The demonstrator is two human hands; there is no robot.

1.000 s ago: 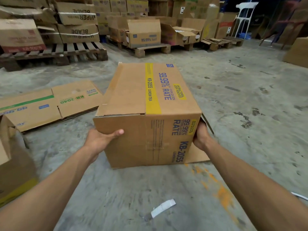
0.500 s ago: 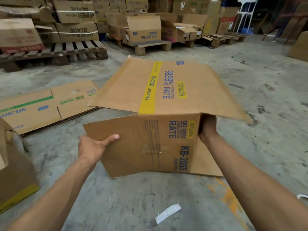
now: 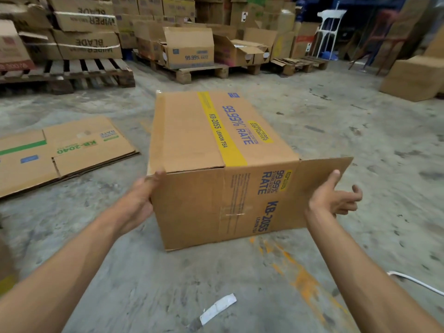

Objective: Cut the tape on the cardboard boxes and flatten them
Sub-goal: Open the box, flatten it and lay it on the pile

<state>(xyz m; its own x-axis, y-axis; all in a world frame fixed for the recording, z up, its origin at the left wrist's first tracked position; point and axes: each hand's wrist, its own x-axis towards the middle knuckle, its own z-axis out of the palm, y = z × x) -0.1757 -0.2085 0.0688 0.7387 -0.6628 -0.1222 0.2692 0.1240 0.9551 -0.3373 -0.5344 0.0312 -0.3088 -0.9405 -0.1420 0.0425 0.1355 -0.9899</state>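
While the left hand (image 3: 138,200) grips the box (image 3: 199,203), the right hand (image 3: 332,199) lies open.

Box (image 3: 192,140): matt brown cardboard, glossy tape strip (image 3: 234,213). Floor (image 3: 360,131): rough stained concrete.

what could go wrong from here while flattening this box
1. A piece of clear tape sits across the near seam of the box. Forcing it flat may tear the cardboard instead of folding it.
2. The left hand grips the box's corner, so fingers might get pinched as the panels collapse.
3. A white scrap and a white cord lie on the floor close by. A step forward could mean a slip or trip.
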